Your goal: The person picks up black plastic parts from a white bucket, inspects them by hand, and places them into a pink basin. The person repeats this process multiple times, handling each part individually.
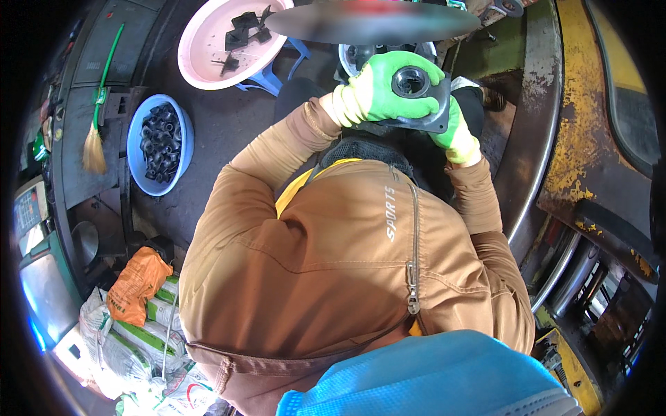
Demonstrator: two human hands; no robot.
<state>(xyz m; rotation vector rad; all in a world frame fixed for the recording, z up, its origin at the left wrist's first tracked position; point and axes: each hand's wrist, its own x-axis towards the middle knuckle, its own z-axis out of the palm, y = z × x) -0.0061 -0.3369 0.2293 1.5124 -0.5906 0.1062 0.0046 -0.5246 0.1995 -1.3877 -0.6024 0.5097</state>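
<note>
Left hand [383, 93] and right hand [456, 133] grasp a black part [411, 82] before the body, seemingly mid-work. Pieces [161, 143] lie inside blue tub [188, 139], within its rim; whether finished, I cannot tell.

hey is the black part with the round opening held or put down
Held: the left hand wraps around the black part, right hand at its edge.

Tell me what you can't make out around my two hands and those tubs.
All in the head view:
Right hand: fingers mostly hidden behind the black part.
Far tub: contents partly covered by the left hand and blurred patch.
Pink tub: far rim cut off by the upper edge.
Whatever lies behind the blurred patch.
</note>
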